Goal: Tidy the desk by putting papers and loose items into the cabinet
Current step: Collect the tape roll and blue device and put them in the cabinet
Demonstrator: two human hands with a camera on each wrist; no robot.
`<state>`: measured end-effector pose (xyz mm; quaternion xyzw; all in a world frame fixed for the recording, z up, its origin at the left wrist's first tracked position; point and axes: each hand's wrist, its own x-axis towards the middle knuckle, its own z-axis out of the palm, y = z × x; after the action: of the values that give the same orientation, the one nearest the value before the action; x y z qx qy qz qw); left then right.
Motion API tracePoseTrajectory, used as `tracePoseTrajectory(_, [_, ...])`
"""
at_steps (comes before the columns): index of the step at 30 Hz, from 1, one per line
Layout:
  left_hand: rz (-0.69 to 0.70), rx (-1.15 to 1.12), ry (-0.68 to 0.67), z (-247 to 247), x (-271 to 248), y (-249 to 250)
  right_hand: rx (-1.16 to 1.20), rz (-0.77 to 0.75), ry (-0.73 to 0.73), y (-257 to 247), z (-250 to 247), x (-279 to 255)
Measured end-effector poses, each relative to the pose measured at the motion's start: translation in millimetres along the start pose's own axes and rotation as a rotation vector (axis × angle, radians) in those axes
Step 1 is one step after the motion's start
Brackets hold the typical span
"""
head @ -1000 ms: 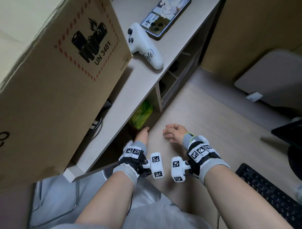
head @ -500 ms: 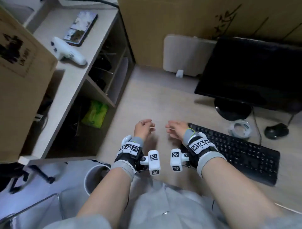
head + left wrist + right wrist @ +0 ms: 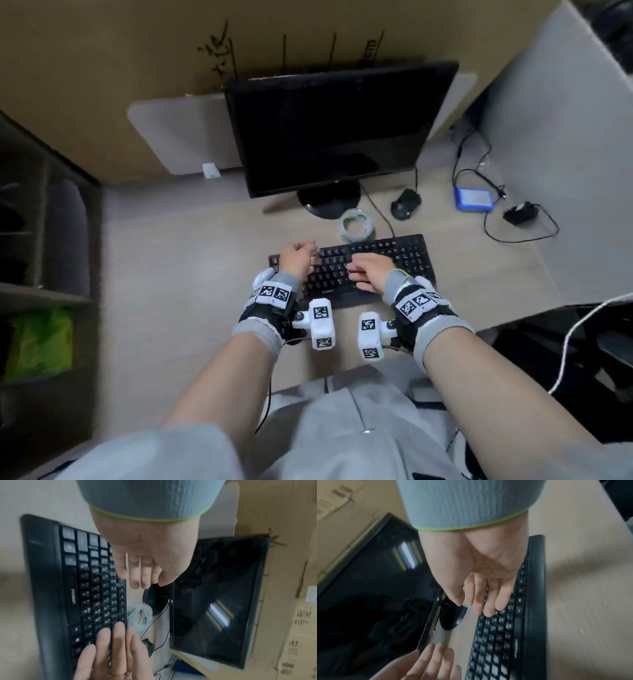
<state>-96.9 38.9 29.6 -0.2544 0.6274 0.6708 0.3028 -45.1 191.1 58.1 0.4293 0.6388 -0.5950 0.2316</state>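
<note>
Both hands hover over the black keyboard [image 3: 387, 257] on the desk and hold nothing. My left hand [image 3: 301, 253] hangs over the keyboard's left end with loosely curled fingers [image 3: 142, 574]. Over the middle keys my right hand [image 3: 364, 270] has relaxed, nearly straight fingers [image 3: 489, 601]. A clear tape roll [image 3: 358, 228] lies just behind the keyboard. Further right lie a blue hard drive [image 3: 474, 198] and a black adapter [image 3: 519, 214] with cables. The open cabinet [image 3: 48, 294] stands at the left, with a green packet [image 3: 37, 342] in a lower compartment.
A black monitor [image 3: 335, 126] stands behind the keyboard, with a black mouse [image 3: 406, 204] beside its base. Cardboard boxes [image 3: 137, 68] line the back. A grey partition [image 3: 565, 171] closes the right side. Bare desk [image 3: 188, 257] lies between the cabinet and the keyboard.
The head view has swung right, from the cabinet to the monitor and keyboard. Both hands moved from the cabinet's front to above the keyboard, still holding nothing.
</note>
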Motion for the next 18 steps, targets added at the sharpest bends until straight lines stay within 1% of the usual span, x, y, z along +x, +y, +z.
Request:
tracePoseTrajectory(2, [-0.006,0.037,0.008,16,5,2,0.053,-0.009,0.017,-3,-16,3])
tracePoseTrajectory(3, [0.006,0.091,0.026,30,10,2,0.082,-0.012,0.025,-5,-29,6])
tracePoseTrajectory(4, [0.024,0.163,0.047,44,16,3,0.102,-0.013,0.031,-7,-43,12])
tracePoseTrajectory(6, [0.067,0.277,0.093,54,24,1,0.105,-0.02,0.016,-8,-56,21])
tracePoseTrajectory(7, [0.091,0.346,0.107,72,29,0,0.12,-0.015,0.001,-9,-73,32])
tracePoseTrajectory(9, [0.133,0.516,0.137,86,38,-4,0.124,-0.018,-0.014,-7,-89,47])
tracePoseTrajectory(10, [0.14,0.595,0.153,101,46,-7,0.125,-0.014,-0.013,-9,-102,59])
tracePoseTrajectory(11, [0.127,0.649,0.166,118,56,-11,0.124,-0.008,-0.02,-12,-117,71])
tracePoseTrajectory(13, [0.064,0.779,0.176,135,59,-12,0.113,-0.008,-0.034,-14,-133,87])
tracePoseTrajectory(15, [-0.029,0.877,0.24,172,79,-17,0.108,0.008,-0.044,-24,-171,115])
tracePoseTrajectory(18, [-0.146,0.832,0.318,196,99,-25,0.096,-0.001,-0.023,-27,-208,141])
